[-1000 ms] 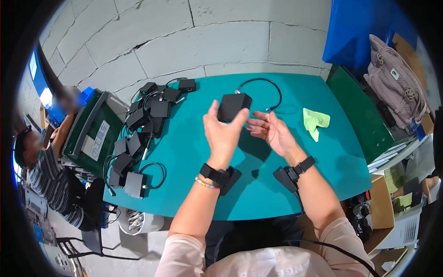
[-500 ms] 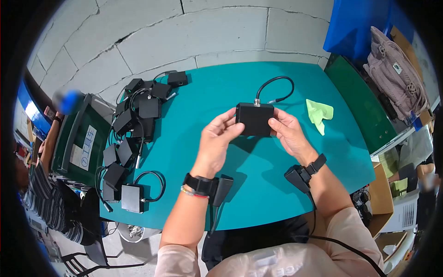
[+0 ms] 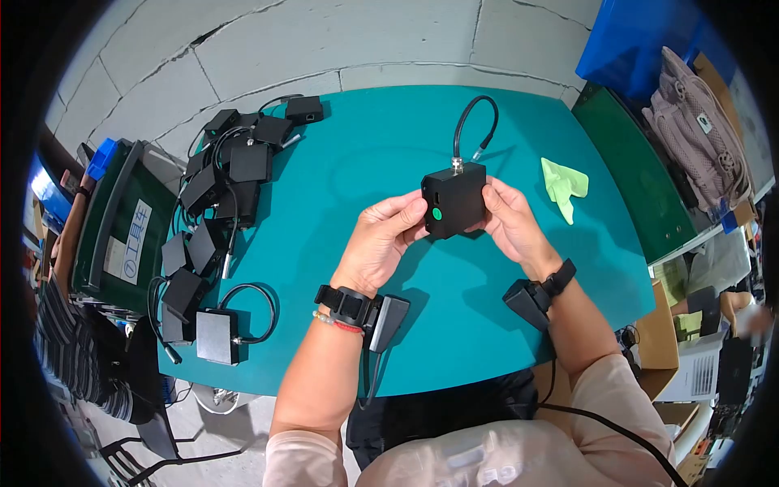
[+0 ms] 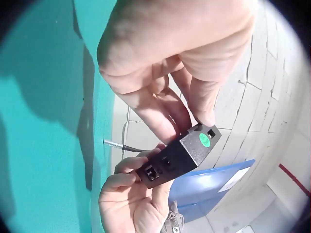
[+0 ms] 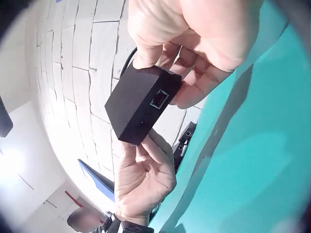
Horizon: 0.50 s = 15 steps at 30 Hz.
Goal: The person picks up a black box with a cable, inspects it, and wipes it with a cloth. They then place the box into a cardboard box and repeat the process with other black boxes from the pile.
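A black box [image 3: 456,200] with a short black cable [image 3: 464,122] rising from its far side is held above the teal table. My left hand [image 3: 380,238] pinches its left edge, beside a green round sticker; my right hand [image 3: 518,221] pinches the right edge. In the left wrist view the box [image 4: 177,158] shows the sticker, a small port and a square socket, between the left hand [image 4: 170,58] and the right hand [image 4: 133,204]. A socket also shows on the box [image 5: 141,102] in the right wrist view.
Several black boxes with cables [image 3: 231,162] lie piled at the table's left. A grey-faced box [image 3: 217,337] sits near the front left. A light green cloth [image 3: 562,188] lies at the right. Green cases flank both sides, and another person [image 3: 73,349] is at far left.
Since a second ago, my right hand has come to grip the box's right side. The box has moved right, and has turned to show its stickered side.
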Tool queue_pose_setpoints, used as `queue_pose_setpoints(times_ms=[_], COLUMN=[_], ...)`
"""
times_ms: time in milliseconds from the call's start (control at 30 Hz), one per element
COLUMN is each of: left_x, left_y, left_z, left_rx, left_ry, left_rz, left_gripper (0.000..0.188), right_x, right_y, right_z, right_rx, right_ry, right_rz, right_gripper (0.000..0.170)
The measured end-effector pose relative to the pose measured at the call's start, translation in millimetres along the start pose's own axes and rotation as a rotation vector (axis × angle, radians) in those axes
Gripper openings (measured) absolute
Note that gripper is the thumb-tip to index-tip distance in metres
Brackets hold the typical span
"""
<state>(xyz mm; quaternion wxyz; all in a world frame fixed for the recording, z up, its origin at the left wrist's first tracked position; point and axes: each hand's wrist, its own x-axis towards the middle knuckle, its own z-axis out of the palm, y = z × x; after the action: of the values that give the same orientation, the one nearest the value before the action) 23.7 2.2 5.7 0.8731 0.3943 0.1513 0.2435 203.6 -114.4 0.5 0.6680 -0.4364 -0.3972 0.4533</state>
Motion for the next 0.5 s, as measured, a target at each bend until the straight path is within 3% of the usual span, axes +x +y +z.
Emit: queue_pose_setpoints(times_ms=[367, 500], left_x=[-4, -4], left_y=[-4, -2], left_z=[6, 9], left_rx=[0.028, -0.005], left_ry=[-0.134, -0.093], left_rz=[0.019, 0.005], left_gripper=[0.013, 0.016], right_x=[-3, -1], right_y=[0, 2], right_z=[3, 5], right_rx=[0.002, 0.037], right_ry=[-0.004, 0.049], right_rz=[0.101, 0.066], right_gripper=[0.04, 0.038])
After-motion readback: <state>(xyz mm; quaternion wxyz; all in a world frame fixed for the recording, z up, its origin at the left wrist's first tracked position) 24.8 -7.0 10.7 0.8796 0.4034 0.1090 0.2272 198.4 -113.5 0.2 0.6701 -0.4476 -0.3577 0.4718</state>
